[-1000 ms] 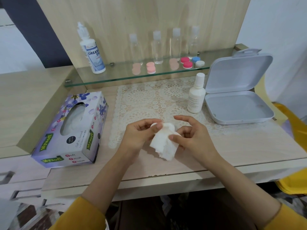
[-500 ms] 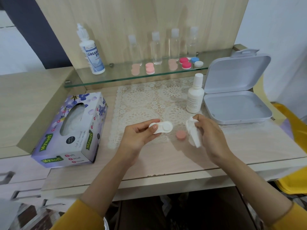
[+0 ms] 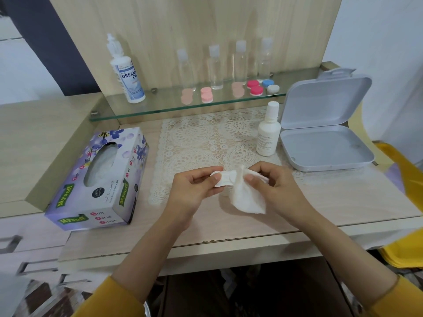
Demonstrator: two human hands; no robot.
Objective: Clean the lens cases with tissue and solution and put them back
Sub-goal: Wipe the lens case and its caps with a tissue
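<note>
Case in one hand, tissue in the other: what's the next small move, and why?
Probably twist the tissue round against the lens case: the left hand pinches the case at one end, and the right hand presses tissue onto its other end.

A cream lace mat lies flat on the pale wooden desk, reaching back under a glass shelf. Four clear plastic bottles with white caps stand upright in a row on that shelf, against the wood-grain back panel. A grey hinged box sits open just right of the mat, its lid upright. Yellow fabric shows at the right edge.
</note>
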